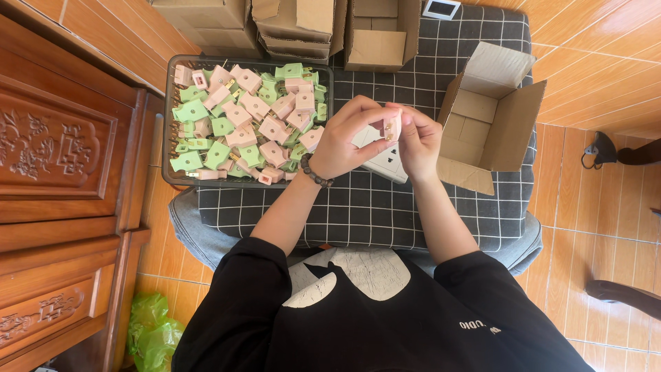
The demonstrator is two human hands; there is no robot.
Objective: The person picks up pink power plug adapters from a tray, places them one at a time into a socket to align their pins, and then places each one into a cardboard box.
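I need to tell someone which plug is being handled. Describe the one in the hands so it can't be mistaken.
Start at the checked grey cushion on the person's lap, with the dark tray of pink and green plugs on its left. Right of the tray, the left hand and right hand meet over a white socket. The pink plug pinched between their fingertips is the only one outside the tray.

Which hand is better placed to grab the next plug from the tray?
Left. The left hand sits right beside the tray of pink and green plugs. The right hand pinches a pink plug over the white socket, nearer the open cardboard box.
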